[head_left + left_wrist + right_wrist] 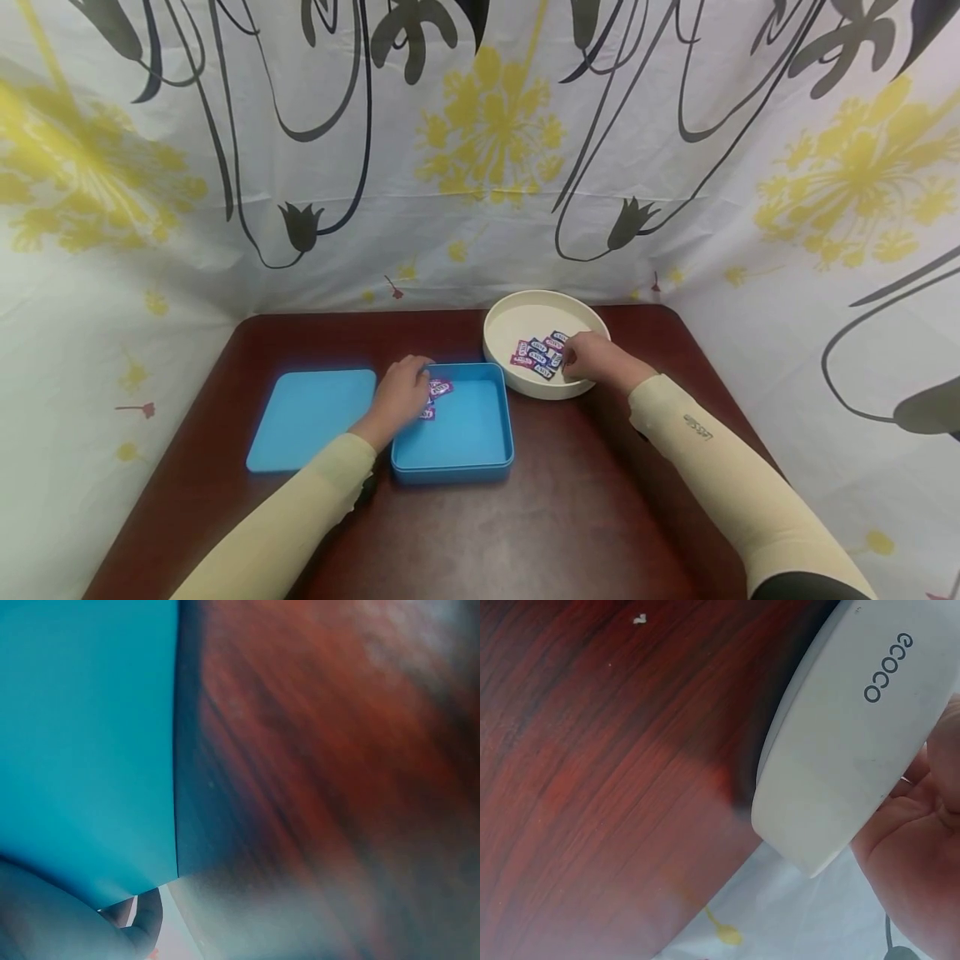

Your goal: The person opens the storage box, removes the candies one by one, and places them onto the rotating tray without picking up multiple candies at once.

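My left hand (401, 393) is over the left side of an open blue box (465, 437), its fingers bent at the back left corner. Under and beside it lie several small purple-and-pink wrapped packets (441, 387). My right hand (596, 360) reaches over the right rim of a round cream bowl (536, 307), fingers bent down beside several small pink and dark blue packets (536, 354). Both sets of fingertips are partly hidden, so whether either pinches a packet is unclear. In the right wrist view, the bowl's wall (847, 750) hides the fingers; the box wall (90, 750) does so in the left.
A flat blue lid (315, 417) lies on the dark reddish-brown table (555, 517), left of the box. The bowl touches or nearly touches the box's back right corner. A white patterned cloth (450, 267) hangs behind the table and along both sides.
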Tool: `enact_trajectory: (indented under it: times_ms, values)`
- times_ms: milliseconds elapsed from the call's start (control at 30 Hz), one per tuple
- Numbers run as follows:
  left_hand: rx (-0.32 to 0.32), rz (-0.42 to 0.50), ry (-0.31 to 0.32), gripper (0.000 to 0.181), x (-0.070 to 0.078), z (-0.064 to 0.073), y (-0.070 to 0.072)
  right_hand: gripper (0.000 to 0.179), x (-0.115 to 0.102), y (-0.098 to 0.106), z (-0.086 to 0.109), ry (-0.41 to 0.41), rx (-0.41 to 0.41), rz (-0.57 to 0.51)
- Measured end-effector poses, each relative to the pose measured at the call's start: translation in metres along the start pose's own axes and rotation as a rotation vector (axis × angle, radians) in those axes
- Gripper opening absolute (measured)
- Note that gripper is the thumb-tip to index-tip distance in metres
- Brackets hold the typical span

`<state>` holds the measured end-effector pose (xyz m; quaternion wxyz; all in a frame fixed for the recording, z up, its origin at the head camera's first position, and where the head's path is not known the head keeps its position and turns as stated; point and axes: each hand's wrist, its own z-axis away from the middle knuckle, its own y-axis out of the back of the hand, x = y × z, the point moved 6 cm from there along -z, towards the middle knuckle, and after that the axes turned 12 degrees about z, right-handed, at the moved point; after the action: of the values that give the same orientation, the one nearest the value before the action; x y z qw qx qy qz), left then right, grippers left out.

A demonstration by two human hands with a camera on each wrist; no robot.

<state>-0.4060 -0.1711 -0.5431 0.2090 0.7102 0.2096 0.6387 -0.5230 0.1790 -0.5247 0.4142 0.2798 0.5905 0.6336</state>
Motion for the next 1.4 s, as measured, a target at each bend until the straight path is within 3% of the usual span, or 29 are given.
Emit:
enact_trajectory:
  times_ms: [267, 667, 1000, 1167, 1400]
  values:
    - [0.001, -0.005, 0.003, 0.040, -0.001, 0.000, -0.001, 0.005, -0.003, 0.004, 0.005, 0.031, 0.029, -0.032]
    - [0.004, 0.008, 0.004, 0.040, -0.002, -0.001, 0.000, 0.007, -0.002, 0.010, 0.010, -0.075, 0.054, -0.086]
    - [0.004, 0.009, 0.002, 0.040, -0.002, -0.002, -0.001, 0.008, -0.012, 0.020, 0.011, -0.022, 0.151, -0.065]
    - [0.004, 0.000, 0.000, 0.041, -0.001, -0.002, -0.001, 0.004, -0.044, 0.031, 0.011, 0.048, 0.218, -0.058]
    - [0.006, 0.001, 0.003, 0.041, -0.001, -0.001, 0.000, 0.013, -0.125, 0.039, 0.011, 0.216, 0.247, -0.029]
